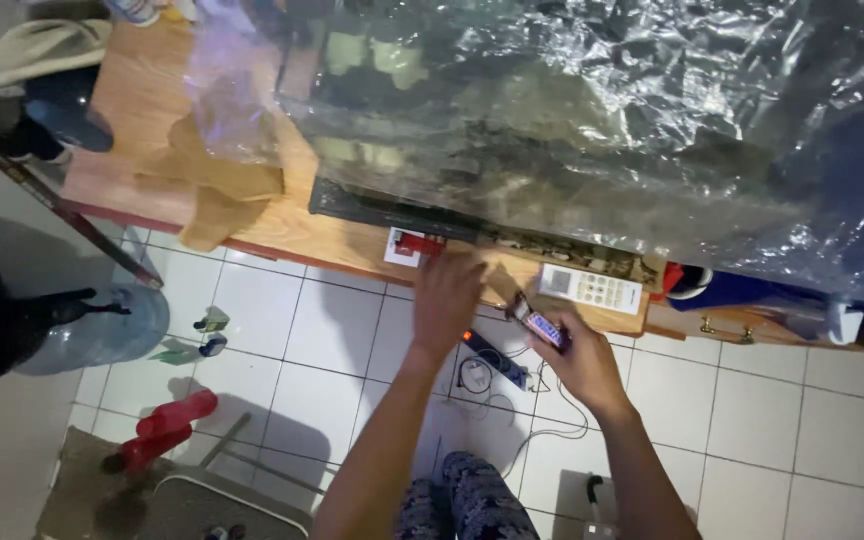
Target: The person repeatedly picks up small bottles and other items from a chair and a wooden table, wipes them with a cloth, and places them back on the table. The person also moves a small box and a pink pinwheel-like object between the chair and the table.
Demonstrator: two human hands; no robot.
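Reaching left hand [444, 293], fingers spread and holding nothing, toward desk [152, 110] edge | right hand [574, 355] gripping small packet [535, 322] | remote [589, 287] lying beside plastic sheet [602, 120]

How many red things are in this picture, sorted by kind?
Red bottles on the floor: 2
Red item on the white card at the desk edge: 1
Red light on the power strip: 1
Red piece beside the blue object: 1
Total: 5
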